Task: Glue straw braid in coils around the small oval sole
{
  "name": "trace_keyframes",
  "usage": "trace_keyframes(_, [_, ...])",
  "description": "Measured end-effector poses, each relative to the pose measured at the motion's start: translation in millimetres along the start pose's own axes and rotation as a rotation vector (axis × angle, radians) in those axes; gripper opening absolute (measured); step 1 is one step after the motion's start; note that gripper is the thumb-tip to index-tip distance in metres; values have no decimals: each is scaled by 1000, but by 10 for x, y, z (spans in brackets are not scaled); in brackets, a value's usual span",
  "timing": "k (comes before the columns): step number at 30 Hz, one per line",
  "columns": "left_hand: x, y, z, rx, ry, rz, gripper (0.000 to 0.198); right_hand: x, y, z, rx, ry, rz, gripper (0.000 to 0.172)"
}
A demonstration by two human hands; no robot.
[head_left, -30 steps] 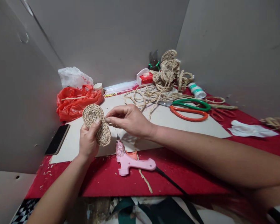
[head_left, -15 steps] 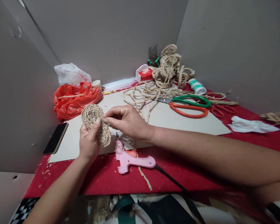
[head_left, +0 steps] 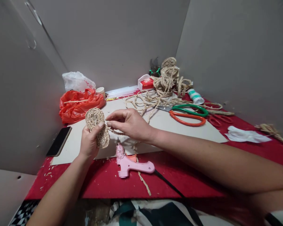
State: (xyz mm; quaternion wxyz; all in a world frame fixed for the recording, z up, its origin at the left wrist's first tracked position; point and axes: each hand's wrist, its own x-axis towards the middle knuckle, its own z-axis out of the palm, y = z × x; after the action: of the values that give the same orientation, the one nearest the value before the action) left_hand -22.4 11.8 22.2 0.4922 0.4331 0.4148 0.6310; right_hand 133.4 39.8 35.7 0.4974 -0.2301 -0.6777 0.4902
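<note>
My left hand (head_left: 89, 143) grips a small oval mat of coiled braided straw (head_left: 96, 125), held upright above a cardboard sheet (head_left: 160, 121), thumb pressed on its face. My right hand (head_left: 129, 123) pinches the loose braided straw cord (head_left: 115, 131) right beside the mat's edge. A pink glue gun (head_left: 129, 163) lies on the red cloth just below both hands, nozzle pointing away from me.
A heap of braided straw rope (head_left: 166, 81) sits at the back. Green and orange scissors (head_left: 188, 113) lie to its right, a red plastic bag (head_left: 79, 105) and a black phone (head_left: 58, 141) at left, white tissue (head_left: 246, 135) at right. Grey walls close in the table.
My right hand has drawn slightly away from the mat, showing a short length of cord between them. The view shifted a little; the glue gun stays put.
</note>
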Motion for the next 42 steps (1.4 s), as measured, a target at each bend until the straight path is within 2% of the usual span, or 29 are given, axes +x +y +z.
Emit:
trace_keyframes(7, [-11, -10, -2, -18, 21, 2, 25, 1, 35, 33, -123, 84, -78, 10])
trace_keyframes(19, [-18, -44, 10, 13, 19, 21, 24, -52, 126, 65, -239, 71, -171, 12])
trace_keyframes(31, [-124, -111, 47, 71, 47, 91, 20, -104, 55, 134, -274, 65, -145, 14])
trace_keyframes(35, [-71, -132, 60, 56, 83, 88, 24, -68, 97, 151, -399, 92, -164, 14])
trace_keyframes(37, [-16, -120, 53, 31, 81, 39, 25, -37, 98, 132, -438, 65, -153, 16])
trace_keyframes(39, [38, -93, 37, -1, 66, 6, 23, -9, 71, 97, -434, -17, -140, 21])
trace_keyframes(42, [90, -50, 4, -48, 46, 21, 21, 7, 11, 41, -427, -93, -148, 27])
